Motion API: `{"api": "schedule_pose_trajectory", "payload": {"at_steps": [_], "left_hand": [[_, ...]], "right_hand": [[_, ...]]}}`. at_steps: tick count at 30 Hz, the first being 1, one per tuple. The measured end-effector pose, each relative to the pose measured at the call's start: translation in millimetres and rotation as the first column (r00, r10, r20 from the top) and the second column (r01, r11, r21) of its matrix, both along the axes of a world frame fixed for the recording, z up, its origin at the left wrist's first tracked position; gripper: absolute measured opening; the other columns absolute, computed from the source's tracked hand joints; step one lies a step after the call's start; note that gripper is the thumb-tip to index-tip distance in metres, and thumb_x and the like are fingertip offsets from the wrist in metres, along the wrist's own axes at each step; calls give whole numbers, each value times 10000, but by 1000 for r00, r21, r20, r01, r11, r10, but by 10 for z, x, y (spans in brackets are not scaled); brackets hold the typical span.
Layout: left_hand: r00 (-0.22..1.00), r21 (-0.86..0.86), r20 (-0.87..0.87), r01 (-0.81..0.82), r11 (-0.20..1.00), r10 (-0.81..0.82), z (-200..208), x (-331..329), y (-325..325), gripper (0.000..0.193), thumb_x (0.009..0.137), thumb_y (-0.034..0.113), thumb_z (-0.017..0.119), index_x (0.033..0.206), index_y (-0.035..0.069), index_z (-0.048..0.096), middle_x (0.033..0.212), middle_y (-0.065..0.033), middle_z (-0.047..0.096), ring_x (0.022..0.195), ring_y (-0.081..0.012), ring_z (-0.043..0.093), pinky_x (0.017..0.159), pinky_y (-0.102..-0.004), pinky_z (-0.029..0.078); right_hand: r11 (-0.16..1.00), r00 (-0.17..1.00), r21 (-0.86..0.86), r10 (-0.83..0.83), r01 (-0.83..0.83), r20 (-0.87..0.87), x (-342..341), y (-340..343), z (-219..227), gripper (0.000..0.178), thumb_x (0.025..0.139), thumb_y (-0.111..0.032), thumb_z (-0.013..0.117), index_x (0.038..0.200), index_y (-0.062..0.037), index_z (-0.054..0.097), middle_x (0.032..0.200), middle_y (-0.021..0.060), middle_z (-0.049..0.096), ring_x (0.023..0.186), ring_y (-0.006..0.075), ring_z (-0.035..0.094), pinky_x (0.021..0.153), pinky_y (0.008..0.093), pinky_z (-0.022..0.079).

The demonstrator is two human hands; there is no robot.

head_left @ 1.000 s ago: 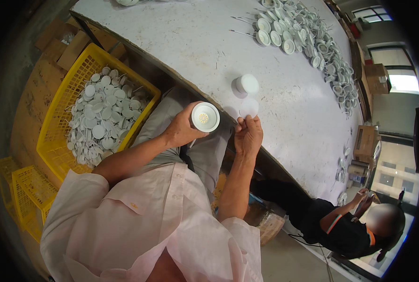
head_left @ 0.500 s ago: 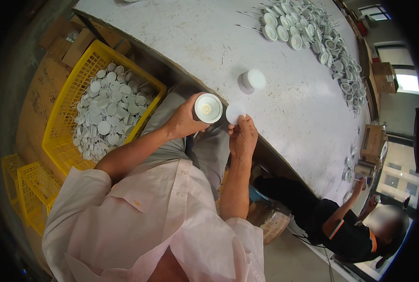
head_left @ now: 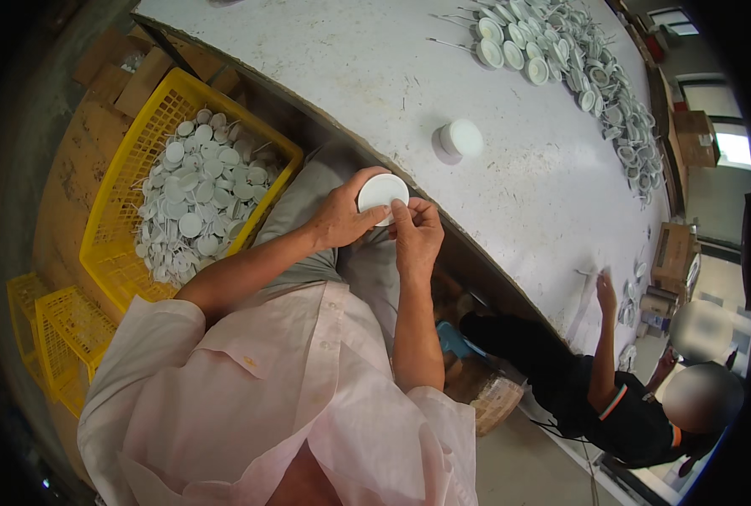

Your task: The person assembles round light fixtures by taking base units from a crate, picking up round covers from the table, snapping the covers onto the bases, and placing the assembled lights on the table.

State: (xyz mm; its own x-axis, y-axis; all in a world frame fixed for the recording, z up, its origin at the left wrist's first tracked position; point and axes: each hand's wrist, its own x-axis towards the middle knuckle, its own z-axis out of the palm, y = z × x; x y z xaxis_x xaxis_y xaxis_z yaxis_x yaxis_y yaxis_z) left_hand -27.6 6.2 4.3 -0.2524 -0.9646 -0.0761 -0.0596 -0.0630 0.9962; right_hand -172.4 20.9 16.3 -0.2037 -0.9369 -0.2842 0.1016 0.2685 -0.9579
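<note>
My left hand (head_left: 348,209) is wrapped round a small round white LED downlight, held over my lap beside the table edge. A thin white diffuser disc (head_left: 381,192) now covers its face, so the LEDs inside are hidden. My right hand (head_left: 417,234) pinches at the disc's lower right rim, its thumb lying on the face and its other fingers curled. On the table, not far beyond my hands, stands a short stack of white discs (head_left: 463,138).
Many white downlights with wires (head_left: 590,84) are heaped along the far side of the white table (head_left: 350,76). At my left a yellow basket (head_left: 105,244) holds more of them. Smaller yellow crates (head_left: 76,325) sit below it. A co-worker (head_left: 616,405) reaches over the table at right.
My right hand has brought the disc left onto the downlight's open face, covering the LEDs. The co-worker's arm has lifted and moved left over the table.
</note>
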Motion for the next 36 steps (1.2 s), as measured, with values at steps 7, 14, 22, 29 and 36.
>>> {"api": "schedule_pose_trajectory", "payload": {"at_steps": [7, 14, 22, 29, 36], "left_hand": [[999, 7, -45, -6, 1000, 6, -51, 6, -4, 474, 859, 176, 607, 1268, 37, 411, 1092, -117, 580, 1001, -183, 566, 839, -303, 483], [1000, -8, 3, -27, 1000, 28, -96, -81, -27, 434, 814, 74, 607, 1222, 31, 466, 1078, -92, 576, 1002, -152, 549, 857, -294, 464], [791, 298, -48, -571, 765, 609, -548, 1232, -232, 374, 873, 228, 592, 1177, 25, 511, 1029, -80, 597, 880, -169, 593, 744, -304, 499], [594, 563, 83, -690, 454, 800, -1448, 3120, 295, 424, 907, 143, 497, 1308, 86, 374, 1262, -112, 452, 1102, -250, 491, 791, -357, 487], [459, 383, 575, -882, 273, 677, -2051, 3682, 808, 590, 798, 62, 552, 1345, 95, 332, 1231, -134, 471, 1029, -256, 531, 730, -373, 506]], "right_hand": [[1000, 989, 4, -26, 26, 147, 34, -3, -47, 209, 817, -125, 694, 849, -44, 504, 646, -12, 541, 503, 28, 480, 444, 163, 400], [999, 993, -38, 10, -6, 116, -51, 27, -245, 219, 818, -113, 691, 804, -72, 477, 624, -23, 511, 484, 22, 439, 419, 166, 347], [866, 516, -391, -501, 314, -695, -1814, -633, -182, 260, 849, -215, 624, 985, 1, 577, 840, 99, 576, 758, 162, 544, 664, 288, 455], [763, -56, -159, -159, 627, -986, -3544, -1004, -294, 370, 776, -302, 628, 1002, -9, 616, 991, 182, 617, 921, 329, 601, 799, 428, 479], [859, 138, -58, -147, 508, -979, -3451, -815, -302, 272, 788, -234, 548, 933, -14, 613, 884, 169, 644, 850, 336, 617, 781, 424, 477]]}}
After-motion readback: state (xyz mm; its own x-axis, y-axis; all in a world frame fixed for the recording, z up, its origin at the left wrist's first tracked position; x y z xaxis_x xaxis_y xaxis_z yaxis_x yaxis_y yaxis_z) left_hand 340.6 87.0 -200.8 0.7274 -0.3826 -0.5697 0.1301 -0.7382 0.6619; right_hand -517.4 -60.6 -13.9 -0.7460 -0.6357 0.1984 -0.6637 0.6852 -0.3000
